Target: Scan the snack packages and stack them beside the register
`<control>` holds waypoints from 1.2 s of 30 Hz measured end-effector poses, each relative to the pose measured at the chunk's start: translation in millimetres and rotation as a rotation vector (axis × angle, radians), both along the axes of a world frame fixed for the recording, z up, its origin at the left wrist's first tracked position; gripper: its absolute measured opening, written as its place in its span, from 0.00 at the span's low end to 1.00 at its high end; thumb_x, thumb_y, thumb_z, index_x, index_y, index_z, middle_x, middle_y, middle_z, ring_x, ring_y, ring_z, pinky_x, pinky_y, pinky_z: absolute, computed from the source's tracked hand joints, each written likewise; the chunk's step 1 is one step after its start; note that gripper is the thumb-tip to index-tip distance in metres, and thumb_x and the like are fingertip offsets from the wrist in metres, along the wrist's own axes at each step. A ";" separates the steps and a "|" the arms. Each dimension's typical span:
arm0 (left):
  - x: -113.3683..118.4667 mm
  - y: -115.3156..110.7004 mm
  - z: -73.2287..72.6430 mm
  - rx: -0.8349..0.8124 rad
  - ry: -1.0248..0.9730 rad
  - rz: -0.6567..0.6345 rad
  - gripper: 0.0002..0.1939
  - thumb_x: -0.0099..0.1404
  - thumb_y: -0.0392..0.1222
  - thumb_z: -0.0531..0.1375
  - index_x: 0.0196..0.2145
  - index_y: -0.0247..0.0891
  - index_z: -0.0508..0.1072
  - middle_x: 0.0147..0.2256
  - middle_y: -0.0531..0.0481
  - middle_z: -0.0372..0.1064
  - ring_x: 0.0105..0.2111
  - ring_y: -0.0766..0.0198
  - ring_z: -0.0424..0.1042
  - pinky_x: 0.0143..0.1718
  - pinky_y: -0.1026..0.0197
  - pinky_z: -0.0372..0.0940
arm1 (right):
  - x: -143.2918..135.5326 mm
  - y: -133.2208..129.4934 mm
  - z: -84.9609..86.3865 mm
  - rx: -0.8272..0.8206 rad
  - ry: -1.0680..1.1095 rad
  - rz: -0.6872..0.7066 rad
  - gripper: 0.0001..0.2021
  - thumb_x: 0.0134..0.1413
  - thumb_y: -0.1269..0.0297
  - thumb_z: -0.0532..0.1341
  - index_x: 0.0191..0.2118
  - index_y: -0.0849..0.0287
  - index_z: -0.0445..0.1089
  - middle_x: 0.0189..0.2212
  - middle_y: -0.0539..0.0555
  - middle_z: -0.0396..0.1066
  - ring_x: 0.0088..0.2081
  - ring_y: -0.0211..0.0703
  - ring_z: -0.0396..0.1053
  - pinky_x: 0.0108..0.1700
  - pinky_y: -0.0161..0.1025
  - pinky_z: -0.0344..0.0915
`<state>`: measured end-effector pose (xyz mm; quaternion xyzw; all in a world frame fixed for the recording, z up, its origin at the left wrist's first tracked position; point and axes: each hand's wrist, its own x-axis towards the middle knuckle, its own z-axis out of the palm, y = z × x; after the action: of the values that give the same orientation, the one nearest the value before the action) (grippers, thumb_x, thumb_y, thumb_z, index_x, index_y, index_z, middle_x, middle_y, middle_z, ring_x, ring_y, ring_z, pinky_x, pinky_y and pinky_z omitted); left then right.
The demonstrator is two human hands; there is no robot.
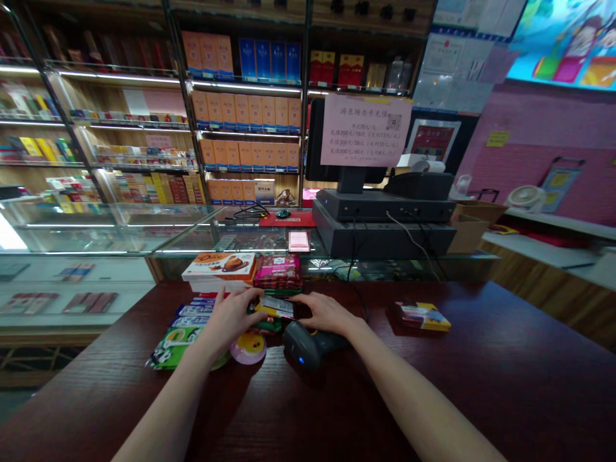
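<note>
The dark tabletop (433, 404) carries a scanner (302, 345). Behind the scanner, your left hand's (237, 316) fingers close on a small yellow pack (276, 306); your right hand's (327, 312) curve at its other end, grip unclear. Handling appears unfinished: green packets (179, 348) lie left of the scanner, a stack (423, 317) right. The white box (219, 265), behind-left of the scanner, looks shut, contents hidden.

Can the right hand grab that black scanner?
Probably yes: the scanner lies close by the right hand, and nothing seems to stand between them, though that hand is at a yellow packet.
</note>
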<state>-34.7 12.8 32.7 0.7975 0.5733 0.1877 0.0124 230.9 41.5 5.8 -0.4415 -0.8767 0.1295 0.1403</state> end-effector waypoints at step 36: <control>47.7 1.4 19.6 0.236 -0.043 -0.012 0.14 0.72 0.46 0.51 0.49 0.43 0.72 0.42 0.49 0.80 0.44 0.56 0.78 0.65 0.43 0.47 | 40.7 -18.4 7.7 0.179 0.588 -0.280 0.14 0.66 0.56 0.55 0.49 0.51 0.74 0.45 0.51 0.79 0.46 0.46 0.76 0.50 0.40 0.67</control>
<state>13.0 14.3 52.2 0.7925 0.5421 0.2710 -0.0683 271.6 23.1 13.5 -0.4873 -0.7374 0.1533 0.4419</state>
